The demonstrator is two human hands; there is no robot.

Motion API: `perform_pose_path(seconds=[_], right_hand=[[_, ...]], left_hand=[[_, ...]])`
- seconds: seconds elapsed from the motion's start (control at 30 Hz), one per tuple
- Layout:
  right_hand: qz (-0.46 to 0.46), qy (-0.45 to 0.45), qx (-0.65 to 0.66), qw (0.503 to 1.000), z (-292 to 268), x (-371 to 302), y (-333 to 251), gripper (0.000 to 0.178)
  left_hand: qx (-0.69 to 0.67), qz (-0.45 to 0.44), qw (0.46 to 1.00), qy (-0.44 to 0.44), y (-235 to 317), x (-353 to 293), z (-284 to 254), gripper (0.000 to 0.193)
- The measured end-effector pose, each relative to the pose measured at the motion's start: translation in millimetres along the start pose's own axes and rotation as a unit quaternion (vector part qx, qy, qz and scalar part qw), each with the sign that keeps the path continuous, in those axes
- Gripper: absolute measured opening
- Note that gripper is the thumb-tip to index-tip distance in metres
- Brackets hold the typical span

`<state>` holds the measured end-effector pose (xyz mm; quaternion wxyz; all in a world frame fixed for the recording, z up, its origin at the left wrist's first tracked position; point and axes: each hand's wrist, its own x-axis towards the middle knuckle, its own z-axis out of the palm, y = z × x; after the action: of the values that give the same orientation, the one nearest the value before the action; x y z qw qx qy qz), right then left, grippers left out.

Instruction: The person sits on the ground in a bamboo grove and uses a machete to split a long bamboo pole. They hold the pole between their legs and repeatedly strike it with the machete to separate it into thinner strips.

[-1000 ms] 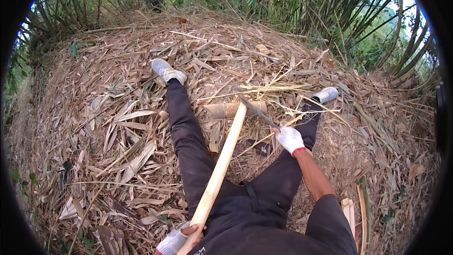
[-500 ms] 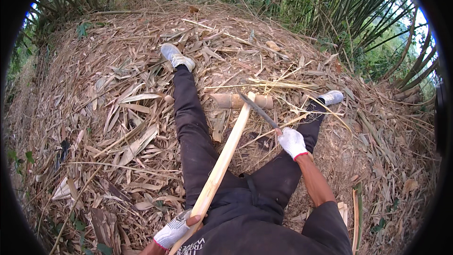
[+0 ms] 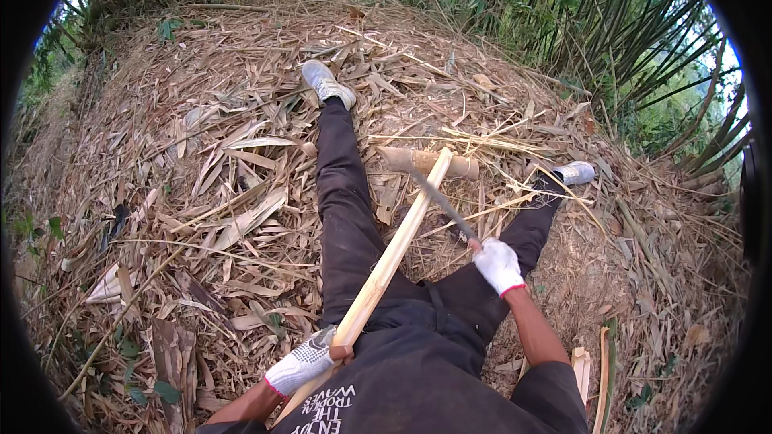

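Observation:
A long pale split bamboo strip [image 3: 388, 261] slants from beside my waist up to a short bamboo log [image 3: 465, 166], where its far end rests. My left hand [image 3: 304, 363], in a white glove with grey dots and bare fingertips, is wrapped round the strip's near part. In my gloved right hand [image 3: 498, 265] is the handle of a long-bladed knife [image 3: 442, 202]. The dark blade lies across the strip, short of the log, its tip pointing away and to the left. Whether the edge touches the strip I cannot tell.
My outstretched legs [image 3: 344, 165] lie either side of the log. Thin bamboo slivers [image 3: 503, 142] are heaped behind it and near my right shoe [image 3: 576, 172]. More split pieces [image 3: 581, 370] lie by my right side. Dry leaves [image 3: 249, 229] cover the ground; bamboo clumps [image 3: 619, 40] stand beyond.
The knife blade has moved nearer along the strip, away from the log. My left hand has slid or shifted a little up and right. The whole view has shifted slightly.

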<state>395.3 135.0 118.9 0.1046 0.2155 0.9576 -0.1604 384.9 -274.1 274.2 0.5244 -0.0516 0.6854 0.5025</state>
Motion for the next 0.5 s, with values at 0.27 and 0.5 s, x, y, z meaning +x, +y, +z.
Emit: perform_pose_path(seconds=[0.27, 0.5], right_hand=[[0.089, 0.081, 0.027, 0.992, -8, 4, 10, 0.062], [0.108, 0.122, 0.080, 0.983, -20, 39, 36, 0.063]], left_hand=[[-0.051, 0.009, 0.997, -0.051, 2, 9, -5, 0.023], [-0.034, 0.017, 0.997, -0.071, -5, -13, -18, 0.023]])
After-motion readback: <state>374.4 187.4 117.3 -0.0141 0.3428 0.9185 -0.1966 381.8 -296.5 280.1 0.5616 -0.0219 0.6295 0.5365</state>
